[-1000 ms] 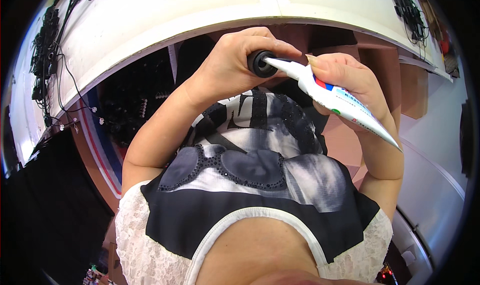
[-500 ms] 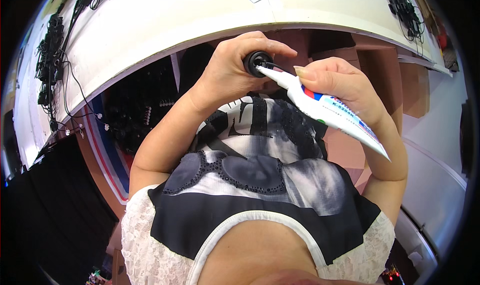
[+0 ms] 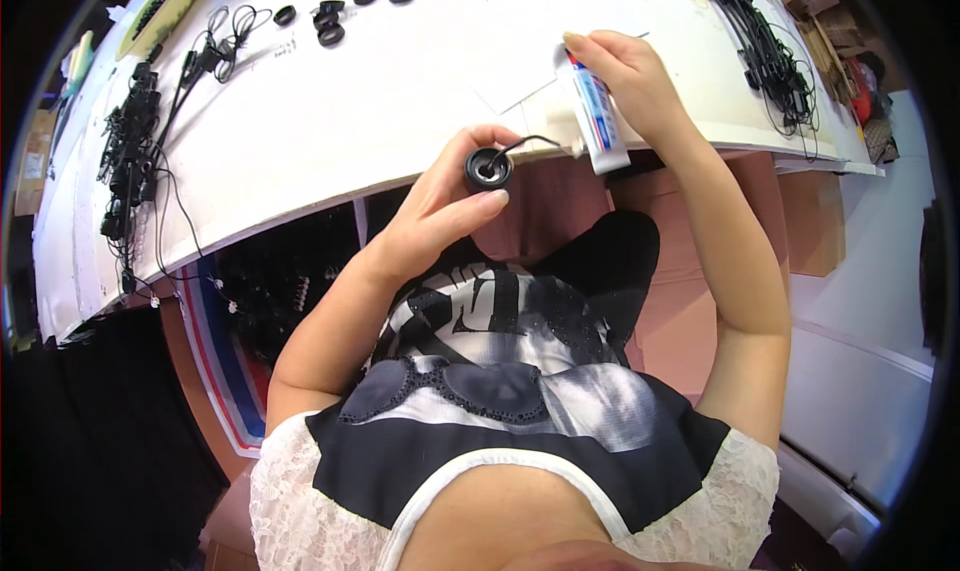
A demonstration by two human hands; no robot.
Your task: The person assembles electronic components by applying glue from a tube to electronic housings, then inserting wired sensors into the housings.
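My left hand (image 3: 440, 211) holds a small round black part (image 3: 488, 169) with a thin black wire coming off it, just in front of the white table's edge (image 3: 300, 196). My right hand (image 3: 625, 76) grips a white squeeze tube (image 3: 598, 111) with blue and red markings, its end pointing down over the table edge. The tube is apart from the black part, up and to its right.
Several black ring-shaped parts (image 3: 335, 16) lie at the table's far side. Bundles of black wired parts sit at the left (image 3: 130, 161) and at the far right (image 3: 765, 56). Brown cardboard boxes (image 3: 810, 221) stand under the table at the right.
The tube was touching the black part; my right hand has lifted it away up and to the right. The view has tilted up, showing more of the tabletop.
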